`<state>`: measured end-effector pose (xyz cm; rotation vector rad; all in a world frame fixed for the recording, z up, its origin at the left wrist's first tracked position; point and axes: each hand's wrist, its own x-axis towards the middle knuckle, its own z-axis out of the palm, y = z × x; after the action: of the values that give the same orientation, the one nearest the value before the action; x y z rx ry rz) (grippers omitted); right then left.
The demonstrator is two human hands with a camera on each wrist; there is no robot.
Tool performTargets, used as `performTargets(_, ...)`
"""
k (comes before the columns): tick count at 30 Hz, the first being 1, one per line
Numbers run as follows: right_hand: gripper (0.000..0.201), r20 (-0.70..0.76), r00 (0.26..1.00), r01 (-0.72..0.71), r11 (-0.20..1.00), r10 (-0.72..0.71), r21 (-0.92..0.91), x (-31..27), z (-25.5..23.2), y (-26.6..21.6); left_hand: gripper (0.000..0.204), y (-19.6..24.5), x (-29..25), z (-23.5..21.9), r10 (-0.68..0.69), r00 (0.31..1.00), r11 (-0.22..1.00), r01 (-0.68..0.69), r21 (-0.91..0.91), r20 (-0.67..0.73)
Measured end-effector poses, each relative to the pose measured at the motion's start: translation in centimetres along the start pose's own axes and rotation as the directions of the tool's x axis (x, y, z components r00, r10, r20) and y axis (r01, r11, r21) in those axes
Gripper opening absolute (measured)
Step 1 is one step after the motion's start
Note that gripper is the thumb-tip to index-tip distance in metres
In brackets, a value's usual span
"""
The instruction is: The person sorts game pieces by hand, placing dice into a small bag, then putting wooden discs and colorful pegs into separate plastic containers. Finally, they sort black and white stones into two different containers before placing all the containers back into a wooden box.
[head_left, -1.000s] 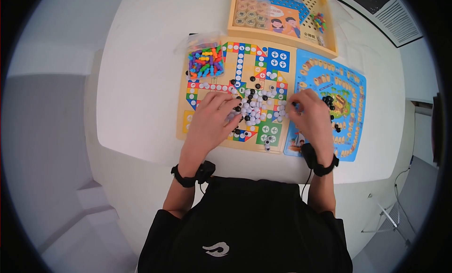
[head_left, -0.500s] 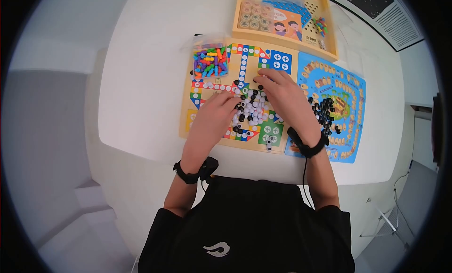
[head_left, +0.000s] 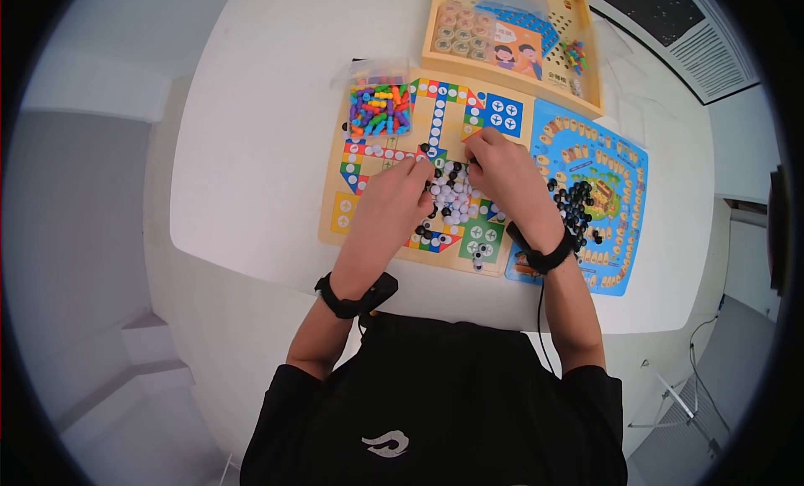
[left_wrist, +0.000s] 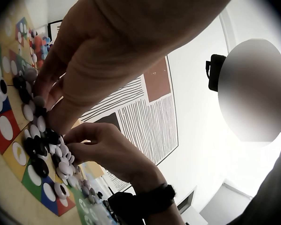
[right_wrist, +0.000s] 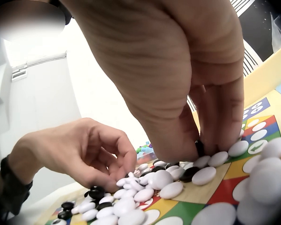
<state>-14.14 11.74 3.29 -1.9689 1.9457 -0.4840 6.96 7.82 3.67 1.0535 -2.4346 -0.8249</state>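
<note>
White and black round pieces lie mixed in a pile (head_left: 452,203) on the wooden board (head_left: 333,226). At the pile's left edge, my left hand (head_left: 389,203) has curled fingers down among the pieces; whether it grips one is hidden. My right hand (head_left: 512,180) is over the upper right of the pile. Seen from the right wrist, its thumb and fingers (right_wrist: 220,126) pinch a black piece (right_wrist: 199,148) just above white ones. More black pieces (head_left: 574,208) are gathered on the blue board (head_left: 632,193) at the right.
A clear box of colourful pegs (head_left: 379,109) sits on the wooden board's upper left. Behind the boards is a wooden tray (head_left: 511,77) with round wooden discs and a booklet. Two white pieces with black ones (head_left: 478,258) lie near the front edge.
My right hand has moved left from the blue board to the mixed pile, uncovering the black pieces there. My left hand has shifted slightly right along the pile's edge.
</note>
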Motion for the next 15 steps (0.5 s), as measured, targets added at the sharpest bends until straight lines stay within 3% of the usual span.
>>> performTargets(4,0.014,-0.017,1.000,-0.008,0.999,0.009,0.046,-1.9,-2.4,0.1,0.019,-0.3,0.2,0.4,-0.009,1.000,0.997,0.009,0.076,-0.011)
performTargets(6,0.014,-0.117,0.988,-0.077,0.977,0.102,0.199,-3.8,-3.8,1.0,0.019,-0.5,0.1,0.5,-0.017,1.000,0.996,0.018,0.086,-0.015)
performTargets(9,0.011,-0.140,0.950,-0.250,0.950,0.278,0.187,-7.2,-5.7,2.6,0.020,-0.4,0.0,0.3,-0.006,1.000,0.997,0.007,0.075,-0.010)
performTargets(15,0.013,-0.202,0.896,-0.357,0.912,0.395,0.200,-11.7,-6.7,4.4,0.023,0.3,0.1,-0.1,-0.010,1.000,0.997,0.010,0.081,-0.002)
